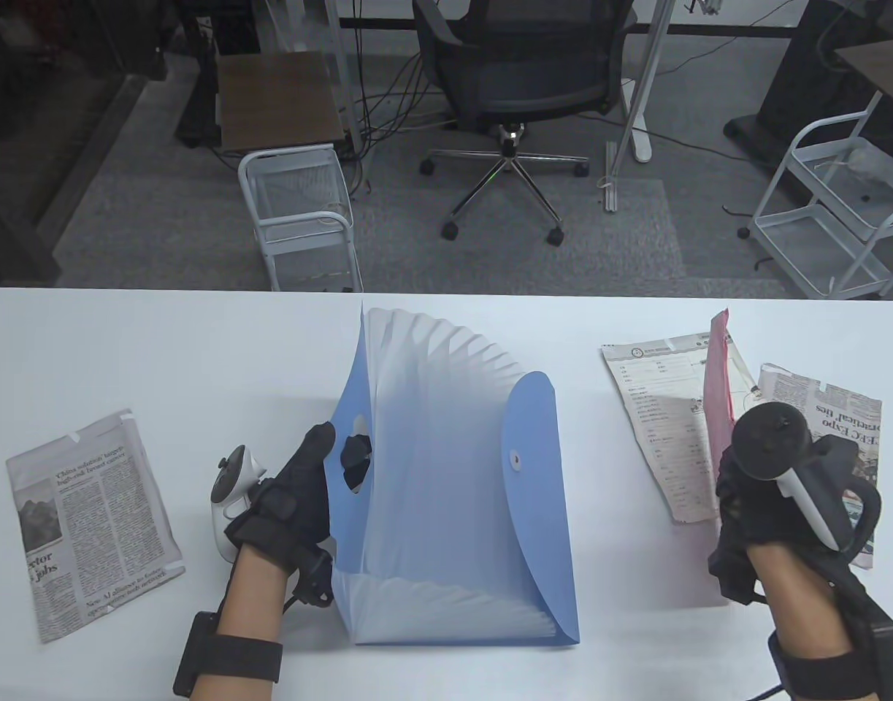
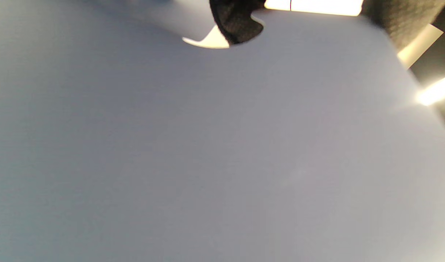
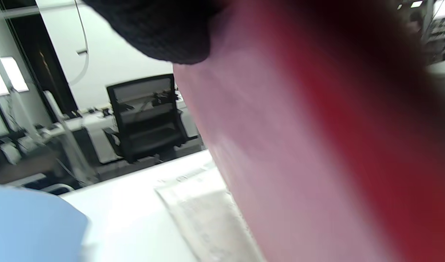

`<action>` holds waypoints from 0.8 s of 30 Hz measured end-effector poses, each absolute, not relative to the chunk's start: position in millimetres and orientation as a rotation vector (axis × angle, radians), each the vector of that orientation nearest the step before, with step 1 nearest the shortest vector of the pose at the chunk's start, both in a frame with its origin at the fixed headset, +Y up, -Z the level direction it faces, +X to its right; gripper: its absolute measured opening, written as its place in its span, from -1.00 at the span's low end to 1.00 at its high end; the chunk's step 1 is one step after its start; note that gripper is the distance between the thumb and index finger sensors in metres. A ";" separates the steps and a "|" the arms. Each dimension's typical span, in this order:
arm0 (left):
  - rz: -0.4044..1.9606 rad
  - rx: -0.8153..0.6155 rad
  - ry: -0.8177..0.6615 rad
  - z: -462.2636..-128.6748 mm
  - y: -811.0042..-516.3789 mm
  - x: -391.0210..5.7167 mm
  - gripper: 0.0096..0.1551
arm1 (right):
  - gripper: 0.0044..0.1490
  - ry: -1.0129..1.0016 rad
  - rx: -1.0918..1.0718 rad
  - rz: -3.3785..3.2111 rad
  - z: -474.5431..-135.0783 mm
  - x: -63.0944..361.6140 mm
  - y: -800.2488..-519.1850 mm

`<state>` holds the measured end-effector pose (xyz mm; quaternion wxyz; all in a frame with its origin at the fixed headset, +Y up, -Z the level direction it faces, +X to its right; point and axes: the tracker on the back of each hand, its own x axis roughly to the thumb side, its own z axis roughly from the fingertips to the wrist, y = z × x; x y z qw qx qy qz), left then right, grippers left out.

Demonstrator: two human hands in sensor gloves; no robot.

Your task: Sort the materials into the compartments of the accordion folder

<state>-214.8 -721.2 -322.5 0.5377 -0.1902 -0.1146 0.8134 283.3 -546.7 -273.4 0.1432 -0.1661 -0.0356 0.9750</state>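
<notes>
My left hand (image 1: 293, 496) grips the folder's (image 1: 461, 511) left cover, fingertips (image 1: 356, 451) hooked through its cutout; folder fanned open mid-table (image 1: 125, 350). My right hand (image 1: 764, 504) pinches a red sheet (image 1: 718, 387), lifted on edge over the newspaper pages (image 1: 658, 416) at right. Another clipping (image 1: 88, 526) lies far left.

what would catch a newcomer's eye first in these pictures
The blue folder fanned open mid-table, its pleats spread wide, with the left hand gripping its left cover. Next, the red sheet that the right hand holds upright on the right, over newspaper pages. Another newspaper clipping lies far left.
</notes>
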 end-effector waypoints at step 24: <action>1.938 -0.444 -0.272 -322.4 -722.3 -214.0 -0.18 | -0.42 -0.054 0.198 1.959 -257.5 239.3 -444.3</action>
